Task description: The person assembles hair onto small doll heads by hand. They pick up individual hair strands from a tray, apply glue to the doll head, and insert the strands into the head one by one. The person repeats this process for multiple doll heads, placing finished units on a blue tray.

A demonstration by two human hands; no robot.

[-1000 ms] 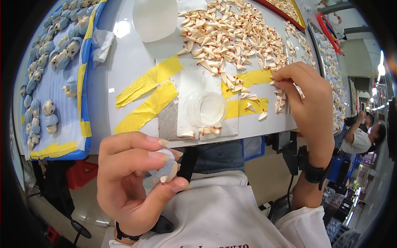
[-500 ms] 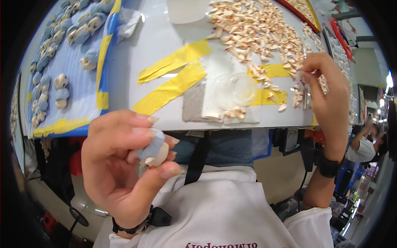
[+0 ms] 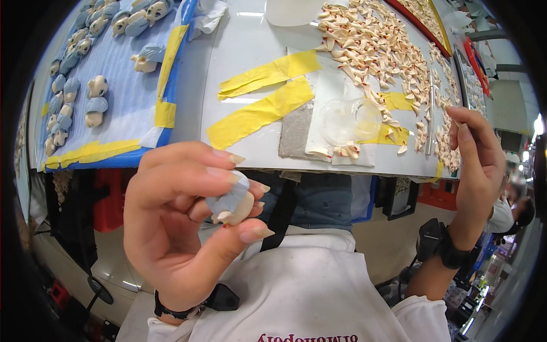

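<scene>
Currently, from my remote seat, I am watching the left hand [image 3: 176,214] gripping a small rounded figure piece [image 3: 231,199] between thumb and bent fingers, just in front of the near edge of the table [image 3: 194,114]. The piece is showing a smooth, matte blue-grey crown over a cream, egg-like part, and a small cream nub with a red tip is sticking out beside the thumb. The right hand [image 3: 477,151] is hovering near the table's right side with thumb and forefinger curled close together; I am not managing to make out whether anything is sitting between them.

Near those fingertips, a heap of cream pieces [image 3: 370,45] is spreading over the smooth white surface, each one slim, pointed and mostly red-tipped. A straight metal strip [image 3: 429,128] is lying among them. Toward the middle, a clear, round container [image 3: 364,119] is standing next to a rough grey slab [image 3: 294,137], while crinkled yellow tape [image 3: 262,111] is running across the table in flat bands. On my left, a blue-edged tray [image 3: 114,161] is carrying glossy-eyed blue-and-cream figures [image 3: 96,105] on a pale, ribbed liner [image 3: 126,85].
</scene>
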